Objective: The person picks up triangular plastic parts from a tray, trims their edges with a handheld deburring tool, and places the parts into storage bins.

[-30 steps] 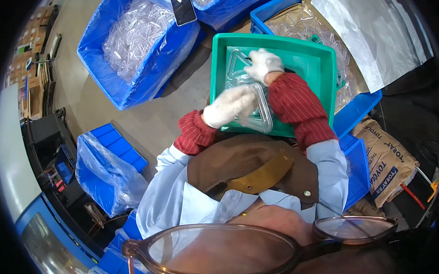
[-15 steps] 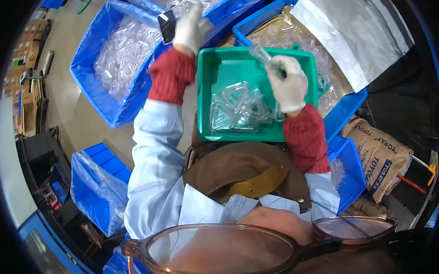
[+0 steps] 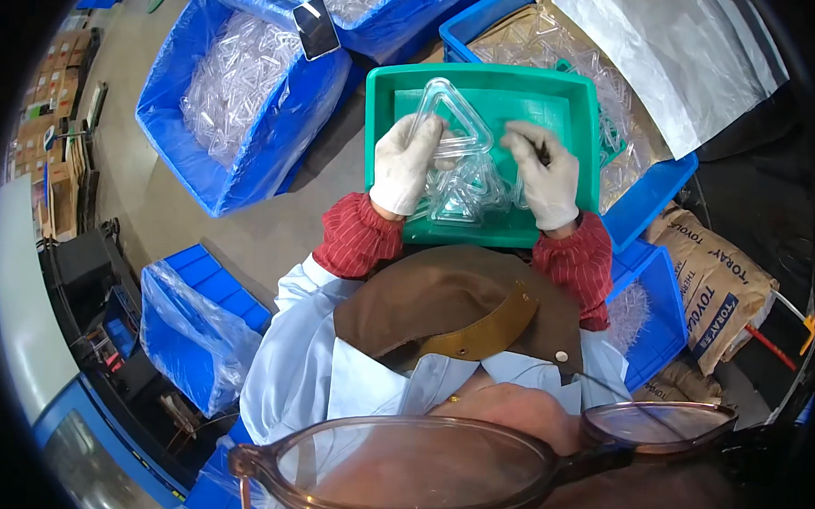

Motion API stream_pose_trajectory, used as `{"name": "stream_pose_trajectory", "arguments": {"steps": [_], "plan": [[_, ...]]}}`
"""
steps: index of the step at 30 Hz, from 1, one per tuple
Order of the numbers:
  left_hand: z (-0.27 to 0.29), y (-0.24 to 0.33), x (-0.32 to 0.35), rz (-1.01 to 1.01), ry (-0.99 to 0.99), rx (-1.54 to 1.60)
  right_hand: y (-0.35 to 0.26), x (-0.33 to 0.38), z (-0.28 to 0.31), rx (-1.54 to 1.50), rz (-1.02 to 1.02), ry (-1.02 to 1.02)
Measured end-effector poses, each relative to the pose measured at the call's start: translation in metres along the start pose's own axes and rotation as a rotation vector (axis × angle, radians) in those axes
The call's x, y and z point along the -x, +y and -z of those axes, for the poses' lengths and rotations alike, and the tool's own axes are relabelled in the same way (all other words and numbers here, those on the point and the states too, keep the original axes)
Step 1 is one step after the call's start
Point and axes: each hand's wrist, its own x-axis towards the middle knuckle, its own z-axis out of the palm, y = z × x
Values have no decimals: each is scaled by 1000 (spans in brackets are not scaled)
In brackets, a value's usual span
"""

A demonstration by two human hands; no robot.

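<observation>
My gloved left hand [image 3: 405, 165] grips a clear plastic triangular frame [image 3: 457, 113] by its left side, tilted up above the green tray [image 3: 584, 126]. My gloved right hand [image 3: 543, 174] is just right of that frame, apart from it, with thumb and fingers curled together. A dark spot shows among those fingers, but what they hold, if anything, is too small to name. Below and between both hands, a pile of similar clear triangular pieces [image 3: 463, 198] lies in the tray, partly overlapping. Both forearms wear red striped sleeve covers.
A blue lined bin [image 3: 249, 173] full of clear pieces stands at left, with a phone [image 3: 317, 29] on its corner. Another blue bin [image 3: 460, 30] with clear pieces and cardboard lies behind the tray. A silvery sheet [image 3: 665, 75] and brown sacks [image 3: 712, 283] are at right.
My left hand has come from the far bin by the phone back over the tray and now holds a triangular frame. My right hand has lowered slightly; the clear piece it held is gone from it.
</observation>
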Motion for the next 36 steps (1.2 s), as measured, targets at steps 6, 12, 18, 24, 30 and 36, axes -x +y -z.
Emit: {"name": "stream_pose_trajectory", "arguments": {"steps": [6,12,18,24,30,36], "plan": [[-1,-7,8,-2,5,9,-9,7,-9,-161,-142,-141],[1,-12,13,-7,-3,10,-1,10,-20,-119,-114,-23],[-6,-15,11,-310,169,-106,-5,13,-24,4,-86,10],[5,-13,3,-8,28,151,3,10,-15,-92,302,-212],[7,-15,5,92,-49,185,2,4,-4,17,317,-486],[1,-7,10,129,-105,134,6,4,-7,17,437,-468]]}}
